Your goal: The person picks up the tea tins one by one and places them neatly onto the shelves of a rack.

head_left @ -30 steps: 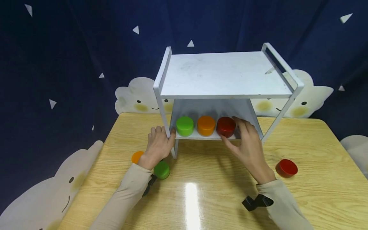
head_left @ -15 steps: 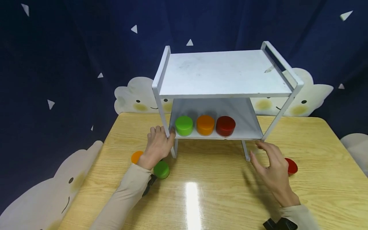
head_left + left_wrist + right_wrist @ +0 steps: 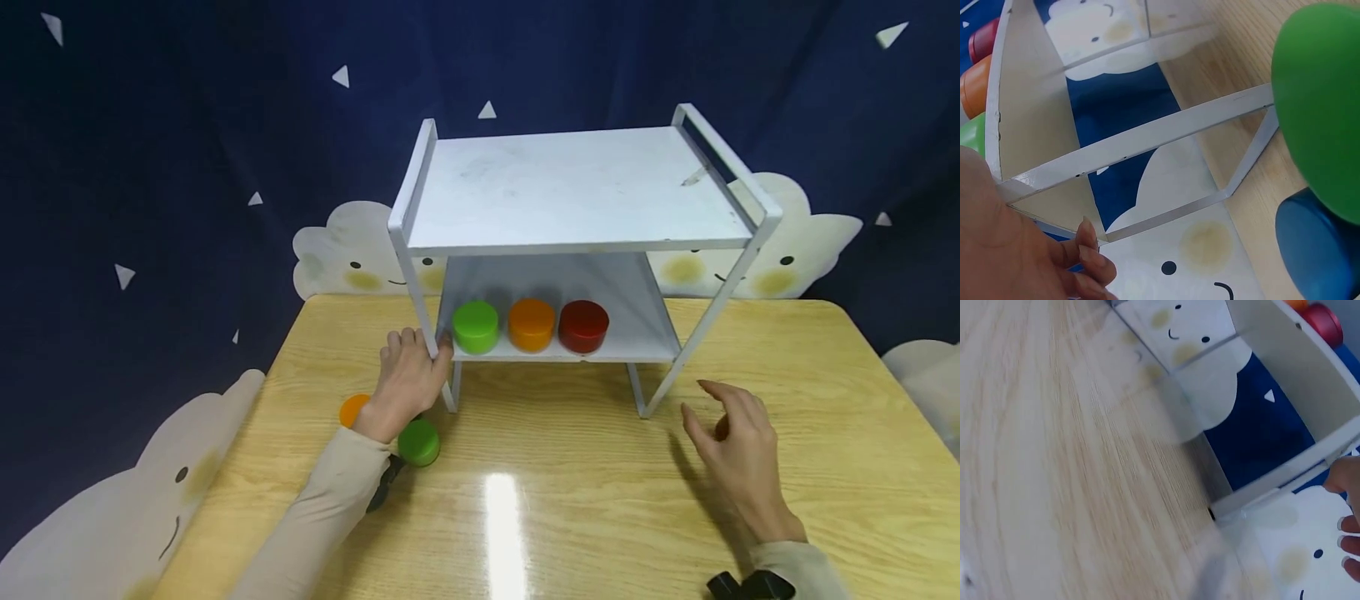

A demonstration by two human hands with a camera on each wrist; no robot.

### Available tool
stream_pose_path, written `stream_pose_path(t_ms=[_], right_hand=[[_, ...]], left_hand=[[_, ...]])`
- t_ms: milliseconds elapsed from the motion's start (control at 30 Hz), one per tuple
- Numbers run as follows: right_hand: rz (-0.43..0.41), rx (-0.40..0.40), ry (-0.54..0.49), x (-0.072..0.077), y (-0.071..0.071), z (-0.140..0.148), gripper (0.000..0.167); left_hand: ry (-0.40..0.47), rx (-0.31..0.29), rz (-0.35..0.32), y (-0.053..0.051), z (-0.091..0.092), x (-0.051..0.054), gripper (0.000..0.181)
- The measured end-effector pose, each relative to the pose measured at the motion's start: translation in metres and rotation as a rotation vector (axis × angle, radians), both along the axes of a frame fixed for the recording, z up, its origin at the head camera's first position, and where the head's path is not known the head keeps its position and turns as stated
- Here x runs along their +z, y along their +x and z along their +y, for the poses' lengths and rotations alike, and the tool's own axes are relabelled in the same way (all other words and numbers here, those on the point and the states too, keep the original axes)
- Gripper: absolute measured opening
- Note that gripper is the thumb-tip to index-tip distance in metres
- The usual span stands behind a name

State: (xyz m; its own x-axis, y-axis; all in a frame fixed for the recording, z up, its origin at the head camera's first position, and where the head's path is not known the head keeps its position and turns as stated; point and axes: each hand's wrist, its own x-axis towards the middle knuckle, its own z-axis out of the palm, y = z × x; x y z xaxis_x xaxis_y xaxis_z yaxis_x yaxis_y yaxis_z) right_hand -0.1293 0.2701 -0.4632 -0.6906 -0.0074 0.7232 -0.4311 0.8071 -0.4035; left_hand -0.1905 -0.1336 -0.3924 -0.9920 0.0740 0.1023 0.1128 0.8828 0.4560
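A white two-tier shelf rack [image 3: 577,192] stands on the wooden table. On its lower tier, from left to right, sit a light green round block [image 3: 476,327], an orange block [image 3: 532,325] and a dark red block [image 3: 582,327]. My left hand [image 3: 405,379] grips the rack's left front post at lower-tier height, thumb on the front side. To the right of the rack, my right hand [image 3: 742,454] hovers above the table, fingers curved and thumb apart, holding nothing visible. In the right wrist view its fingers [image 3: 1350,544] show at the right edge.
Beside my left forearm lie a green block [image 3: 418,442] and an orange block [image 3: 354,410], partly covered. A blue block [image 3: 1317,244] shows only in the left wrist view. Behind the table hangs a dark blue curtain [image 3: 225,125] with cloud shapes.
My right hand has let go of the dark red block on the lower tier and moved right and nearer, covering the red block on the table. My left hand stays at the post.
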Motion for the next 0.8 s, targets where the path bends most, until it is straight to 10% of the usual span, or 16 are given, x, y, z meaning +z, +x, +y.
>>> stream_pose_path(t_ms=[433, 800], right_hand=[[-0.14, -0.121, -0.039, -0.015, -0.003, 0.023, 0.057], [-0.479, -0.267, -0.055, -0.024, 0.005, 0.029, 0.062]], left_hand=[[0.009, 0.003, -0.002, 0.002, 0.0, 0.0, 0.049], [0.006, 0.007, 0.004, 0.001, 0.0, 0.0, 0.05]])
